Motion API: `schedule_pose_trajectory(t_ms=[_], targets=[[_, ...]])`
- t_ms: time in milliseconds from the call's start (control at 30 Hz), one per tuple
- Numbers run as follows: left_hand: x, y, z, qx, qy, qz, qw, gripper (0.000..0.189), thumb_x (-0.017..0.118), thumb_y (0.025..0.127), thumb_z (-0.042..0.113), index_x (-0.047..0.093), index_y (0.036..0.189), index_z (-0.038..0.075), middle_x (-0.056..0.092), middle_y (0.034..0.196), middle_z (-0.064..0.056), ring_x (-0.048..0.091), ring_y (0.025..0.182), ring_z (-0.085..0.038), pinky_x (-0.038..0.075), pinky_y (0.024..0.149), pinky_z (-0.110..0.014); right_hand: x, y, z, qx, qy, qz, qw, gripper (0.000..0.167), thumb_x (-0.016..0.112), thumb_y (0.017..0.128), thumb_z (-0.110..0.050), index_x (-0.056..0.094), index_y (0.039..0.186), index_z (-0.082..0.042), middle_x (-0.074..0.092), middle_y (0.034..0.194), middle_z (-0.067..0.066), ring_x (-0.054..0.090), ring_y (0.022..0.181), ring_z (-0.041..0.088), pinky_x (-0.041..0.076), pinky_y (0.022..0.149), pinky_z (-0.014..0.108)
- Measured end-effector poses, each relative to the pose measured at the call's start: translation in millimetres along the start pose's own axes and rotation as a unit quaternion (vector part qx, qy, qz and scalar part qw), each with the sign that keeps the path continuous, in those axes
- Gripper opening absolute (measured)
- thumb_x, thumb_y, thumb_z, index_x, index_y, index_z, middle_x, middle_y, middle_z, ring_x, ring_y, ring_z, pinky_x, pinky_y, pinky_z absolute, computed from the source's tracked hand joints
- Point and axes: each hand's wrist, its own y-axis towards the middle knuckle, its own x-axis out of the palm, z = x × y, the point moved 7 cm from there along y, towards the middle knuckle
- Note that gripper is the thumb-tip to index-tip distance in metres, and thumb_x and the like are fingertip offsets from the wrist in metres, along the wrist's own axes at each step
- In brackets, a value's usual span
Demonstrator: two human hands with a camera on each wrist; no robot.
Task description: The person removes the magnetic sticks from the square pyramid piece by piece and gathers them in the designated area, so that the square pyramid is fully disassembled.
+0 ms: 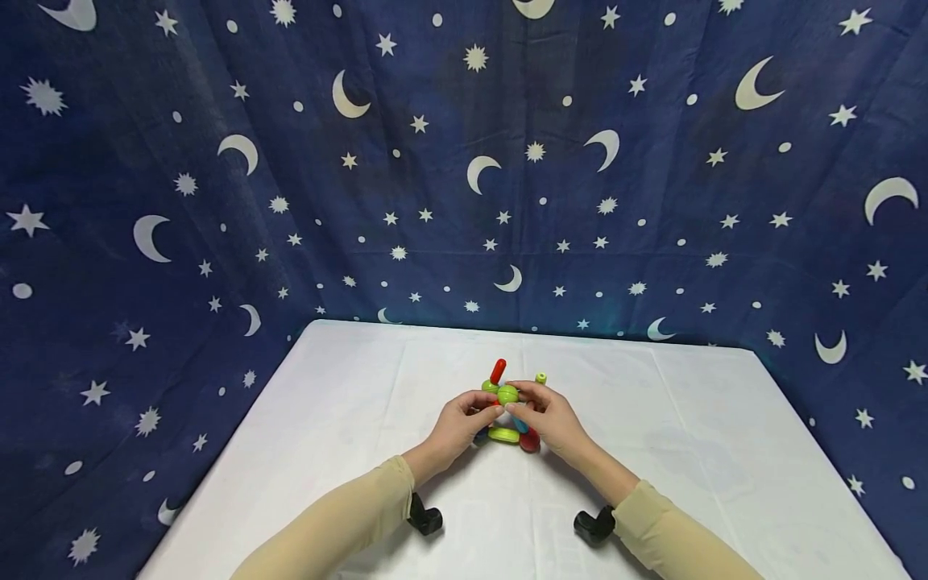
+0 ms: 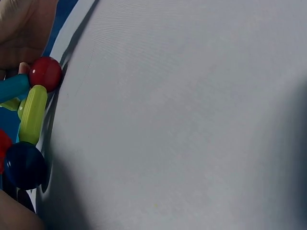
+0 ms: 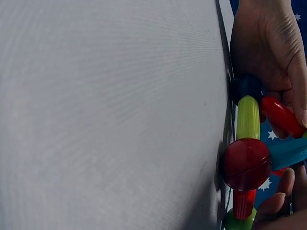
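A toy structure of coloured balls and rods stands on the table between both hands. My left hand [image 1: 457, 425] pinches a red rod [image 3: 282, 116] that slants up from a dark blue ball [image 2: 24, 165]. Thumb and fingers of my right hand [image 1: 557, 420] grip the light green ball [image 1: 507, 394] at the top. A blue rod [image 3: 288, 153] rises from the red ball [image 1: 530, 440] toward that ball. Low at the front, a yellow-green rod [image 1: 503, 435] joins the red and dark blue balls. The hands hide part of the structure's back.
Another red rod [image 1: 498, 370] sticks up behind the hands from a second green ball [image 1: 489, 387]. A yellow-green rod end [image 1: 540, 377] shows behind the right hand. White cloth covers the table [image 1: 362, 403]; a dark blue star-and-moon curtain [image 1: 435, 177] surrounds it.
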Motion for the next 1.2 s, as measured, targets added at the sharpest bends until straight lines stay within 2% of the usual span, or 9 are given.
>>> schedule_pose_trajectory(t_ms=[233, 467, 700, 900, 1000, 1067, 1133, 1200], targets=[[-7.3, -0.9, 4.8, -0.003, 0.004, 0.008, 1.0, 0.027, 0.074, 0.096, 0.031, 0.072, 0.113, 0.01, 0.068, 0.098, -0.002, 0.06, 0.092, -0.018, 0.053, 0.081, -0.034, -0.5, -1.1, -1.6, -0.002, -0.013, 0.006, 0.9999, 0.043, 0.077, 0.094, -0.031, 0.067, 0.133, -0.018, 0.069, 0.111, 0.004, 0.056, 0.094, 0.025, 0.049, 0.076, 0.027], [-20.5, -4.7, 5.2, -0.007, 0.014, 0.024, 0.9996, 0.031, 0.07, 0.099, 0.034, 0.071, 0.118, 0.01, 0.07, 0.108, -0.002, 0.062, 0.1, -0.017, 0.05, 0.088, -0.037, -9.9, -7.2, -4.8, -0.011, -0.024, 0.012, 0.9996, 0.042, 0.078, 0.093, -0.03, 0.066, 0.131, -0.016, 0.069, 0.109, 0.005, 0.058, 0.097, 0.024, 0.048, 0.079, 0.028], [-39.2, -11.3, 3.3, -0.007, 0.012, 0.03, 0.9995, 0.037, 0.07, 0.098, 0.038, 0.07, 0.124, 0.011, 0.068, 0.117, -0.002, 0.059, 0.111, -0.019, 0.047, 0.096, -0.041, -27.8, -20.9, -7.1, -0.023, -0.055, 0.024, 0.9979, 0.043, 0.081, 0.09, -0.027, 0.064, 0.127, -0.012, 0.066, 0.106, 0.006, 0.055, 0.092, 0.019, 0.043, 0.072, 0.025], [-56.6, -20.3, 0.4, -0.014, 0.02, 0.043, 0.9988, 0.038, 0.07, 0.098, 0.041, 0.069, 0.125, 0.014, 0.069, 0.121, 0.0, 0.059, 0.115, -0.02, 0.047, 0.096, -0.039, -35.3, -29.0, -3.9, -0.016, -0.05, 0.021, 0.9984, 0.042, 0.082, 0.089, -0.024, 0.063, 0.124, -0.01, 0.066, 0.104, 0.007, 0.054, 0.086, 0.019, 0.043, 0.067, 0.025], [-59.6, -26.1, 5.6, 0.013, 0.042, 0.06, 0.9973, 0.036, 0.071, 0.098, 0.037, 0.068, 0.126, 0.014, 0.067, 0.119, 0.002, 0.059, 0.109, -0.018, 0.049, 0.089, -0.032, -36.1, -30.5, -2.7, -0.015, -0.042, 0.018, 0.9988, 0.042, 0.081, 0.09, -0.023, 0.063, 0.125, -0.01, 0.066, 0.105, 0.009, 0.054, 0.084, 0.019, 0.043, 0.064, 0.025], [-56.7, -32.7, 16.2, 0.05, 0.057, 0.069, 0.9948, 0.032, 0.071, 0.098, 0.031, 0.068, 0.124, 0.012, 0.067, 0.118, 0.0, 0.059, 0.103, -0.019, 0.05, 0.082, -0.029, -35.8, -30.8, -2.6, -0.018, -0.036, 0.015, 0.9991, 0.044, 0.081, 0.09, -0.022, 0.062, 0.128, -0.009, 0.066, 0.107, 0.01, 0.055, 0.085, 0.02, 0.043, 0.064, 0.025], [-48.4, -40.5, 28.3, 0.082, 0.065, 0.069, 0.9921, 0.029, 0.072, 0.098, 0.026, 0.068, 0.122, 0.01, 0.067, 0.116, -0.003, 0.06, 0.097, -0.019, 0.049, 0.077, -0.027, -36.1, -31.6, -3.1, -0.021, -0.039, 0.013, 0.9989, 0.045, 0.08, 0.091, -0.022, 0.062, 0.13, -0.01, 0.066, 0.107, 0.011, 0.055, 0.085, 0.021, 0.044, 0.062, 0.025], [-33.9, -47.6, 38.0, 0.089, 0.042, 0.051, 0.9939, 0.026, 0.073, 0.097, 0.02, 0.069, 0.12, 0.009, 0.067, 0.117, -0.008, 0.06, 0.089, -0.018, 0.049, 0.07, -0.026, -37.1, -32.3, -3.4, -0.022, -0.042, 0.014, 0.9988, 0.046, 0.081, 0.091, -0.022, 0.063, 0.131, -0.011, 0.066, 0.107, 0.011, 0.056, 0.084, 0.023, 0.044, 0.061, 0.026]])
